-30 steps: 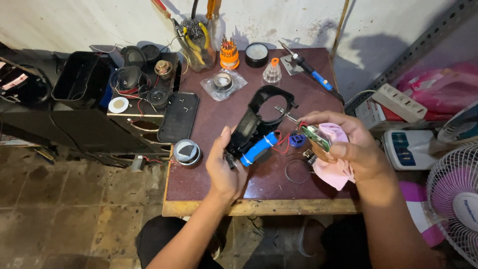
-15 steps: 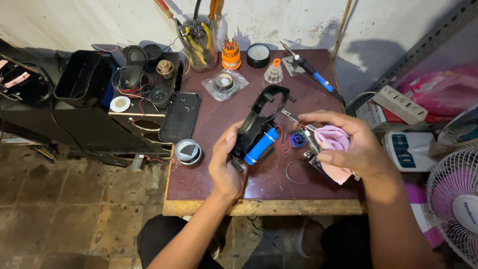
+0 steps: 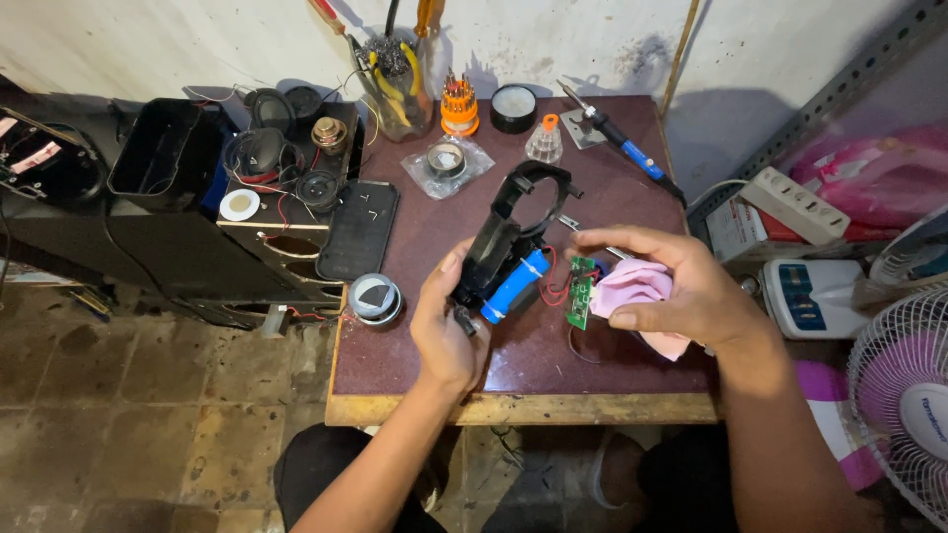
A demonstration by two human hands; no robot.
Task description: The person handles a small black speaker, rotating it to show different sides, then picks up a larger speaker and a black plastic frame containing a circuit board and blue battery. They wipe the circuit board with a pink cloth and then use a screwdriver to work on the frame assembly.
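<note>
Left grip: left hand point(image 3: 446, 331) is clamped on black shell point(image 3: 506, 232) with blue cell point(image 3: 514, 286), over tabletop point(image 3: 444, 360).
Right grip: right hand point(image 3: 681, 286) is closed on pink cloth point(image 3: 632, 286) beside green board point(image 3: 579, 291).
Risk: red wires point(image 3: 553, 286) could be torn if board is pulled.

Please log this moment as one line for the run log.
left hand: holds black housing with blue cell | right hand: holds pink cloth by green board | table

Your left hand point(image 3: 449, 331) and right hand point(image 3: 681, 291) are bare: no gloves, no rings, no watch visible. Both forearms are uncovered up to the frame edge; no sleeves show. Below the worktop point(image 3: 513, 407) edge, your legs are in dark trousers. Footwear not discernible.
</note>
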